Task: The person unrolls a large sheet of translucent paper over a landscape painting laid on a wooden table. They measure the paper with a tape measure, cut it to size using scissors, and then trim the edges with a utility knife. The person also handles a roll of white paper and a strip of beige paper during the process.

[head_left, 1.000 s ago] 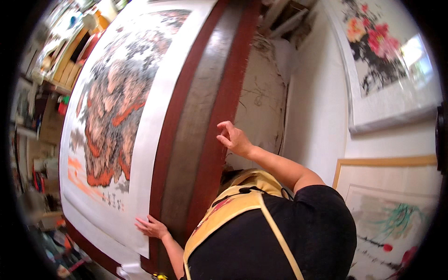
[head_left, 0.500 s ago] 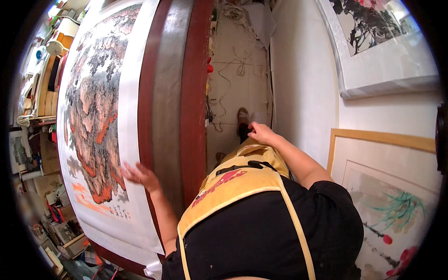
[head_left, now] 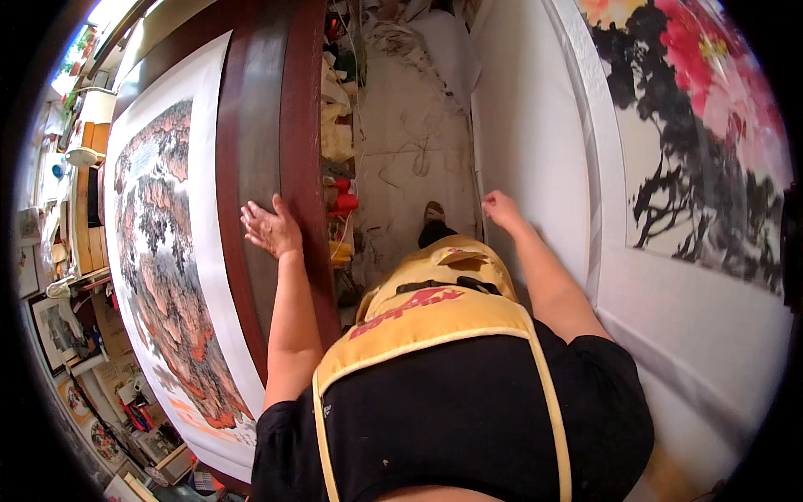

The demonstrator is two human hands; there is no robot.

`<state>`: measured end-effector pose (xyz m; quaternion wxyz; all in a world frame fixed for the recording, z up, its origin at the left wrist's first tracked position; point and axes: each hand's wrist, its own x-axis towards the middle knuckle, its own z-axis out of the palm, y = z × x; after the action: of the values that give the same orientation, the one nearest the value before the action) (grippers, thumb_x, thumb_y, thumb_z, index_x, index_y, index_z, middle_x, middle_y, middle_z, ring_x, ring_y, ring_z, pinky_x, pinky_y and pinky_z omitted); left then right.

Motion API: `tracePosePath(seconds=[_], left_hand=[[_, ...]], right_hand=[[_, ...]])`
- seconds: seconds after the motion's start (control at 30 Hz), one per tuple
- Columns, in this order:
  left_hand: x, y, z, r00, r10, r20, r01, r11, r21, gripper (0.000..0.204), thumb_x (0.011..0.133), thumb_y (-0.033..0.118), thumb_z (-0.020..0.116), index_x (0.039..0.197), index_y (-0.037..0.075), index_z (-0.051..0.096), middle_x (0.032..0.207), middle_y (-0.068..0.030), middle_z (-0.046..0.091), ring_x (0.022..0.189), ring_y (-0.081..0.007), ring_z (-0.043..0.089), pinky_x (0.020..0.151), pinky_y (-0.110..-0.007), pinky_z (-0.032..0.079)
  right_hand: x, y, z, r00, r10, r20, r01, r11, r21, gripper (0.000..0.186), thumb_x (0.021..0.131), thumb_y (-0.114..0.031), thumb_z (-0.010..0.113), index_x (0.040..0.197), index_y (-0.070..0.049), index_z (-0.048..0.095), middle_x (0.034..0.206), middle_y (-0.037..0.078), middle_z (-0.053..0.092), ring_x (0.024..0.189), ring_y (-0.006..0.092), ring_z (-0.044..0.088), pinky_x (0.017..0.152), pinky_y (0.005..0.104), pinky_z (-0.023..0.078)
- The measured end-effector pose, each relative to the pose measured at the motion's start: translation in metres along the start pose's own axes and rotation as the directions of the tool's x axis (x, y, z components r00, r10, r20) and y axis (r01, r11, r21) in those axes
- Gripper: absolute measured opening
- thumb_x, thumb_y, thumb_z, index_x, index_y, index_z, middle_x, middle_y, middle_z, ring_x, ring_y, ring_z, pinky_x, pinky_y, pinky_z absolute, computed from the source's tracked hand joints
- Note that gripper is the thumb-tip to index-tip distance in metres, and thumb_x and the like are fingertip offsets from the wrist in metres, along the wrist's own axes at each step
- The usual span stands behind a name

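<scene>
Left hand [head_left: 274,230]: fingers released and fanned apart, nothing in the grasp, over the grey strip [head_left: 258,125] that runs along the dark red table [head_left: 303,159]; contact with the surface cannot be told. Just left of these fingers, the landscape painting [head_left: 163,251], rocky peaks in black, pinkish brown and orange-red, lies on the table within a broad white paper border [head_left: 209,201]; it stretches both ahead of the fingers and back toward the wearer. Crowded shelves [head_left: 94,226] farther left, past the painting. Right hand [head_left: 504,211]: fingers bent inward, no object visible in them; whether fully clenched, cannot tell. Well apart from the painting. White wall [head_left: 539,142] to the right of these fingers, flower picture [head_left: 698,142] in pink and black farther right. Left of them, lower down, pale floor [head_left: 401,180] and one shoe [head_left: 433,212]. Between the two hands, nearer the left fingers, a red object [head_left: 343,199] beside the table edge. Yellow apron [head_left: 435,314] behind both hands.
</scene>
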<state>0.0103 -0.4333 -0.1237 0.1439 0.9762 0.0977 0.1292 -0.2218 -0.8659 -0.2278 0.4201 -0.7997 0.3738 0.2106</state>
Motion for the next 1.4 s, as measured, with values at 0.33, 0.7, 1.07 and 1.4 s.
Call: tracePosePath(seconds=[0.33, 0.7, 1.07, 1.4], left_hand=[[0.002, 0.01, 0.002, 0.998, -0.032, 0.062, 0.02, 0.981, 0.192, 0.073, 0.098, 0.057, 0.035, 0.148, 0.003, 0.028, 0.155, -0.015, 0.026, 0.145, -0.0304, 0.02, 0.116, -0.053, 0.014], [0.01, 0.017, 0.0, 0.992, -0.036, 0.117, 0.006, 0.969, 0.248, 0.069, 0.1, 0.048, 0.038, 0.151, 0.004, 0.024, 0.156, -0.0157, 0.026, 0.146, -0.0304, 0.02, 0.116, -0.053, 0.014], [0.007, -0.011, 0.014, 0.994, -0.042, 0.098, 0.013, 0.962, 0.271, 0.079, 0.095, 0.058, 0.039, 0.151, 0.004, 0.024, 0.155, -0.0164, 0.026, 0.144, -0.0318, 0.022, 0.117, -0.052, 0.015], [0.0, -0.04, 0.032, 0.98, -0.158, 0.117, 0.114, 0.941, 0.318, 0.095, 0.07, 0.019, 0.079, 0.15, 0.006, 0.028, 0.153, -0.0165, 0.03, 0.144, -0.0311, 0.024, 0.119, -0.049, 0.015]], right_hand=[[0.039, -0.032, -0.037, 0.999, -0.05, 0.018, 0.042, 0.953, 0.301, 0.036, 0.09, -0.025, 0.064, 0.118, -0.003, 0.058, 0.099, 0.01, 0.069, 0.082, 0.0193, 0.067, 0.077, 0.0334, 0.052], [0.125, -0.062, -0.057, 0.991, 0.04, 0.124, -0.064, 0.98, 0.188, 0.031, 0.091, -0.02, 0.064, 0.116, -0.003, 0.057, 0.095, 0.009, 0.067, 0.076, 0.0155, 0.064, 0.064, 0.0311, 0.053], [0.252, -0.134, -0.097, 0.962, 0.071, 0.265, -0.045, 0.994, -0.102, 0.031, 0.091, -0.024, 0.064, 0.114, -0.003, 0.061, 0.094, 0.009, 0.068, 0.078, 0.018, 0.065, 0.066, 0.0325, 0.053], [0.318, -0.236, -0.13, 0.984, -0.135, 0.119, 0.161, 0.953, -0.255, 0.034, 0.087, -0.029, 0.064, 0.111, -0.005, 0.064, 0.102, 0.014, 0.069, 0.092, 0.028, 0.067, 0.081, 0.0389, 0.052]])
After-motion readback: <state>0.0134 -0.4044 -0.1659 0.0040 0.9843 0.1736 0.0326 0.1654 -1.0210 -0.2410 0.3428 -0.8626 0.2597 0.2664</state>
